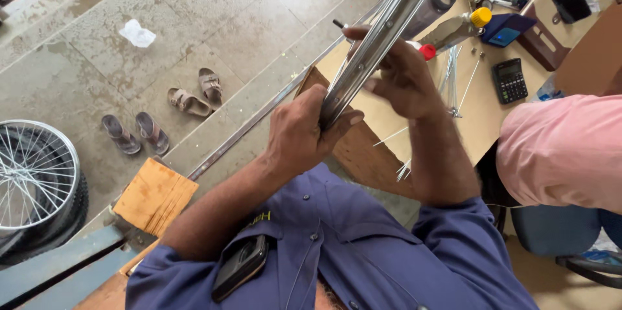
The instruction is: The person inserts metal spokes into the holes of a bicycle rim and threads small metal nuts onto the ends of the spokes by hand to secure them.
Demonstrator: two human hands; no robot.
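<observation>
Metal wheel rim (382, 31) gripped by both hands, above cluttered table (483, 112).

Both hands grip a bare metal wheel rim above the table edge.
Left hand (303, 136) clamps the near end of the rim (382, 31), thumb on top; right hand (396, 73) wraps it higher up. Loose spokes (453, 80) and a calculator (509, 80) lie on the table (476, 122). Sandals (159, 115) and a spoked wheel (32, 177) sit on the floor.
</observation>
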